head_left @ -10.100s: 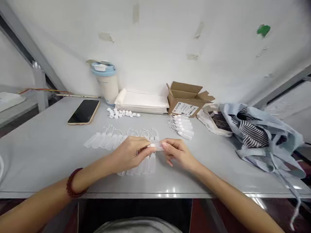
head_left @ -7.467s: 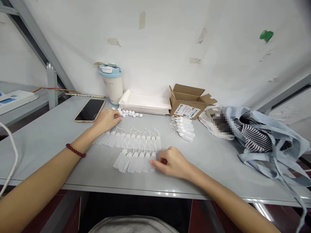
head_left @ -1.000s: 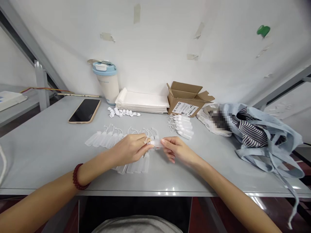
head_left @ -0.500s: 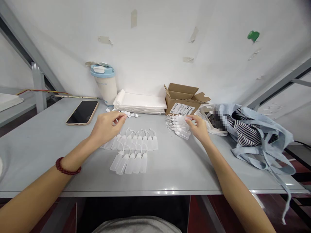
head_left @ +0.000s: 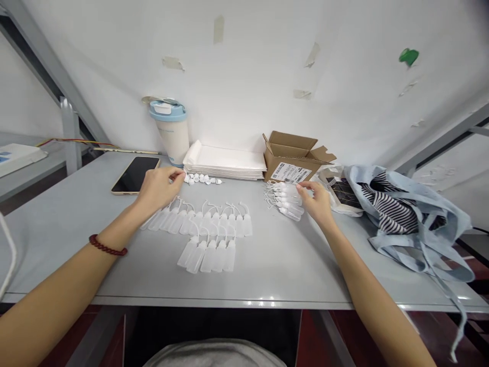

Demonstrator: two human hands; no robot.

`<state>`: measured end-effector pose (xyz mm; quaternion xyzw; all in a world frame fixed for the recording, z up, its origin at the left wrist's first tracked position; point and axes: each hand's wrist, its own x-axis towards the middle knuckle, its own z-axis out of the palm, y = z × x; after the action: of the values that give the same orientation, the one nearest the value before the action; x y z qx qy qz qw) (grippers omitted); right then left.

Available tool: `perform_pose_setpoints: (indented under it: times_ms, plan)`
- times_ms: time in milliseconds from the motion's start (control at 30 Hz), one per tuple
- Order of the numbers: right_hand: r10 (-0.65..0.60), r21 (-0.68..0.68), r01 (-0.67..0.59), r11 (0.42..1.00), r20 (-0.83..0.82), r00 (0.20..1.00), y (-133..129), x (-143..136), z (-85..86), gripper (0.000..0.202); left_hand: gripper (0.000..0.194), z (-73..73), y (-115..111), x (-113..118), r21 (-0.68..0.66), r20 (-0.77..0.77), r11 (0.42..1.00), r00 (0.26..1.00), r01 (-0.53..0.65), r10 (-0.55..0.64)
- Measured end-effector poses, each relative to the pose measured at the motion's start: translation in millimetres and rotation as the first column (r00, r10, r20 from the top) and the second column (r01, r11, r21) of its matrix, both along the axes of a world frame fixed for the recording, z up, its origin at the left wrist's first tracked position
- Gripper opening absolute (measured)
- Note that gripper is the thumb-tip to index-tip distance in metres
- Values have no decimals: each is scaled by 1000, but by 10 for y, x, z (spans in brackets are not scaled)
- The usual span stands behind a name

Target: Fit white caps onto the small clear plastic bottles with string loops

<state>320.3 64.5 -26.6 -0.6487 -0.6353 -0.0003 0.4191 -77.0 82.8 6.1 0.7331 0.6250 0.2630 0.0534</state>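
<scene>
My left hand [head_left: 162,187] is closed in a pinch at the left end of a short row of small white caps [head_left: 201,178]; whether a cap is between the fingertips is hidden. My right hand [head_left: 316,200] has thumb and forefinger pinched on the end of a small clear plastic bottle [head_left: 287,193] in a pile. Thin cords trail from the pile's left side. Between my hands lie two rows of similar bottles with cords at their tops: a long back row [head_left: 206,223] and a shorter front row [head_left: 208,256].
Behind the caps stand a cup with a blue lid [head_left: 173,135] and a stack of white envelopes [head_left: 229,162]. An open cardboard box [head_left: 292,158] is behind the bottle pile. A phone [head_left: 135,175] lies left, a light blue cloth bag [head_left: 405,214] right, on the grey table [head_left: 275,270].
My left hand has shifted left and slightly up, uncovering more caps and more of the back row. My right hand stays at the bottle pile. The view has swung slightly left.
</scene>
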Motion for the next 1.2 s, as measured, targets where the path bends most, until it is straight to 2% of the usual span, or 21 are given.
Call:
perform_pose_setpoints:
  times_ms: [133, 367, 467, 533, 600, 667, 767, 833, 900, 1200]
  plan:
    - [-17, 89, 14, 996, 28, 999, -90, -109, 63, 31, 33, -5, 48, -57, -30, -55, 999, 998, -14, 12]
    - [134, 148, -133, 980, 0, 991, -278, -390, 153, 24, 34, -68, 153, -164, -98, -111, 995, 994, -17, 6]
    - [202, 48, -198, 979, -76, 976, -411, -582, 191, 25, 36, -116, 185, -182, -111, -128, 994, 991, 13, -27]
    - [273, -88, -288, 954, -151, 950, -522, -735, 209, 28, 35, -156, 208, -188, -117, -149, 993, 988, 31, -48]
    - [372, -194, -403, 894, -179, 911, -642, -895, 209, 29, 33, -200, 234, -194, -123, -174, 992, 983, 37, -58]
    - [493, -252, -510, 823, -132, 860, -756, -1043, 187, 28, 33, -243, 261, -199, -129, -191, 991, 980, 39, -63]
    - [604, -352, -602, 717, -117, 788, -895, -1209, 136, 34, 34, -293, 302, -206, -131, -200, 991, 978, 26, -52]
    - [626, -415, -625, 662, -154, 765, -952, -1271, 106, 38, 33, -308, 325, -208, -147, -192, 989, 981, 13, -41]
    - [628, -453, -624, 637, -164, 761, -977, -1300, 83, 42, 30, -306, 337, -204, -170, -178, 985, 984, -9, -22]
    - [620, -556, -547, 626, -71, 781, -971, -1390, 54, 48, 20, -198, 294, -123, -181, -245, 981, 969, -64, 18]
